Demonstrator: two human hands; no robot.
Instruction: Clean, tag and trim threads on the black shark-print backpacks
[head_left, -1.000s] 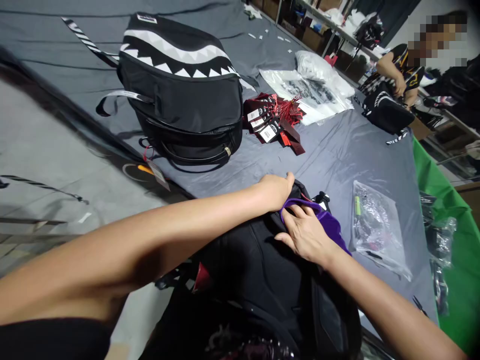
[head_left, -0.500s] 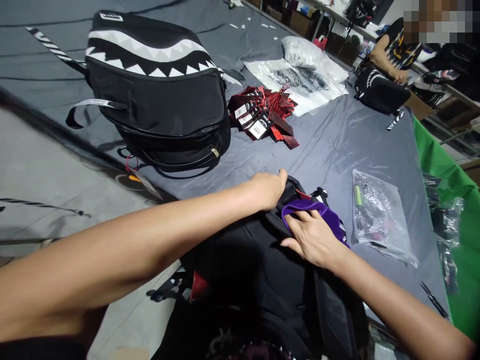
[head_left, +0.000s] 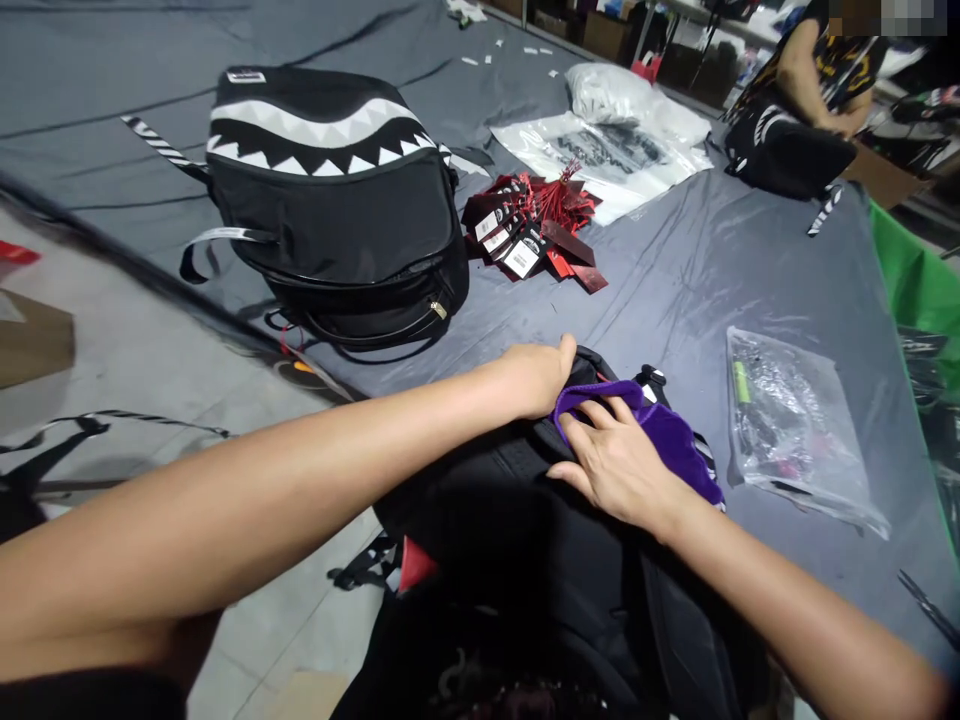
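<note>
A black backpack (head_left: pixel 480 510) lies against my body at the table's near edge. My left hand (head_left: pixel 544 378) is closed on its upper edge, thumb up. Purple lining (head_left: pixel 679 445) shows at an opening of this bag. The fingers of my right hand (head_left: pixel 619 460) are apart and reach into the purple lining, tips partly hidden by it; the thumb lies outside on the black fabric. Beyond my left forearm a second black backpack (head_left: pixel 337 215) with a white zigzag band rests on the table.
On the grey-covered table (head_left: pixel 645 290) are a bunch of red and black tags (head_left: pixel 536 225), white plastic bags (head_left: pixel 637 120), a clear bag (head_left: pixel 802 430) and tweezers (head_left: pixel 930 610). At the far right a person (head_left: pixel 817 80) handles another black bag (head_left: pixel 787 150). A cardboard box (head_left: pixel 34 340) stands on the floor.
The view has shifted, so the table items sit differently in it. My right hand has pushed slightly toward my left hand, and more purple lining shows. The other person's arms have moved.
</note>
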